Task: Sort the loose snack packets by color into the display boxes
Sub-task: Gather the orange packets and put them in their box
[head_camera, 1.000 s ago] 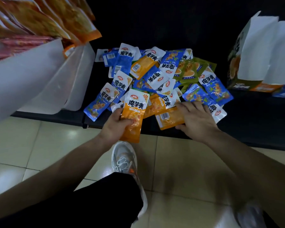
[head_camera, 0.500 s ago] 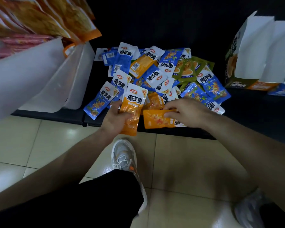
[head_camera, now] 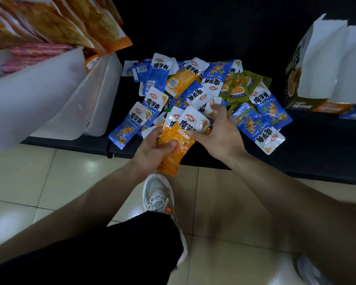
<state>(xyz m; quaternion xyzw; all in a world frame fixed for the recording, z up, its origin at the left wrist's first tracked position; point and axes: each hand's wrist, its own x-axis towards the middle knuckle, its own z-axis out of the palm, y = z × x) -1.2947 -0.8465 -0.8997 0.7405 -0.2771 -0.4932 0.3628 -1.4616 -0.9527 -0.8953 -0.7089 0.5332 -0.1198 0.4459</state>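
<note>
orange packets [head_camera: 176, 161], a small stack, sit in the left hand [head_camera: 152, 150] at the front edge of the black bench [head_camera: 317, 145]. thumb is curled over the front, fingers are hidden behind. exact count unclear, at least two white tops show. the right hand [head_camera: 220, 136] pinches the right edge of the front packet, thumb on its face. its other fingers spread up over the pile and are partly hidden by the packet top. lower ends of the held packets hang past the bench edge above the floor [head_camera: 49, 182].

just behind lies the loose pile [head_camera: 193, 85], overlapping, mostly blue with white tops. one orange packet with a barcode lies near the back, green packets [head_camera: 238, 85] at the right rear. many are buried, colours underneath hard to tell.

at left, a white display box [head_camera: 39, 95] is tilted and cut off by the frame. blurry big orange bags [head_camera: 86, 23] stick out of it, something red beside them. at right, an open display box [head_camera: 325, 64], white inside, is cut off. a grey shoe [head_camera: 158, 196] is below.
</note>
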